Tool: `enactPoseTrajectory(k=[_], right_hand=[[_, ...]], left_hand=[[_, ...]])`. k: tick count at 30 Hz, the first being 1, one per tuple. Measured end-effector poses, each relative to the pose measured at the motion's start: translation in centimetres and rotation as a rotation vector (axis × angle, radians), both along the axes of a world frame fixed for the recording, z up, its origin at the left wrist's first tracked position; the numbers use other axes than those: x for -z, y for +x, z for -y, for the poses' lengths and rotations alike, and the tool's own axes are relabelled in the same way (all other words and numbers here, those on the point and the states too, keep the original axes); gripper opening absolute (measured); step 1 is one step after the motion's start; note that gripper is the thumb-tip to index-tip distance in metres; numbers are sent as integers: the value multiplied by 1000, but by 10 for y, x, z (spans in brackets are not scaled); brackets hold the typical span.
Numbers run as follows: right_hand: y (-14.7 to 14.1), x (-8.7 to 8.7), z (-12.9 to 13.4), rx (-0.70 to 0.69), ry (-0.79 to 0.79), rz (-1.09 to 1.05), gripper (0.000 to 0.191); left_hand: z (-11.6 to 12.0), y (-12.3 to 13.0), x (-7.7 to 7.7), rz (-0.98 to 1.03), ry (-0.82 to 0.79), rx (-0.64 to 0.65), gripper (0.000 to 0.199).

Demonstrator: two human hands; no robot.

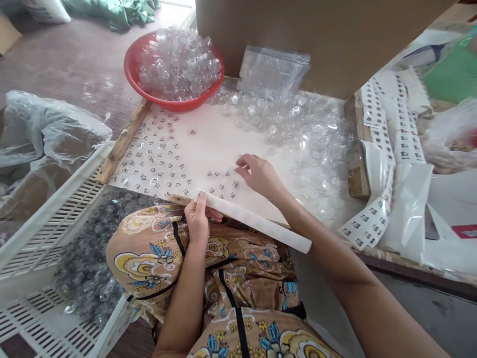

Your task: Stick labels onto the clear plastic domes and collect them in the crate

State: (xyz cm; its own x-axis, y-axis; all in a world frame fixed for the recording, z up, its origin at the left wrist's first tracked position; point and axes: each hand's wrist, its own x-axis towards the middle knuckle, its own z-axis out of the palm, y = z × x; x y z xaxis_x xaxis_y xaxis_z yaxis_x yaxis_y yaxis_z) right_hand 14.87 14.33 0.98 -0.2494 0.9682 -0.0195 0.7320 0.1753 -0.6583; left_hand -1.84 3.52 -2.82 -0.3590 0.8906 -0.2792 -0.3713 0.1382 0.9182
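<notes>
A long white strip lies slantwise over the near edge of the white board. My left hand pinches the strip's left end, thumb on top. Above the board, to the right of a small group of printed pieces, is my right hand, thumb and index finger drawn near each other. Whether a small piece sits between those fingertips is too small to tell. Many small printed pieces are spread over the board's left part, and clear round pieces cover its right and far parts.
A red bowl heaped with clear pieces stands at the board's far left corner. White crates are at the left, with clear pieces beside them. Rolled printed strips lie at the right. A cardboard box rises behind the board.
</notes>
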Motion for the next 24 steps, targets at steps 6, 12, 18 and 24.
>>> enactPoseTrajectory(k=[6,12,18,24], right_hand=[[19,-10,13,-147,-85,38,11],[51,23,25,-100,-30,263,24],[72,27,23,24,-45,272,23],[98,20,51,3,-33,261,29]], left_hand=[[2,-1,1,5,17,23,47],[2,-1,3,30,26,16,46],[2,-1,1,4,19,12,46],[1,-1,2,-4,31,10,44]])
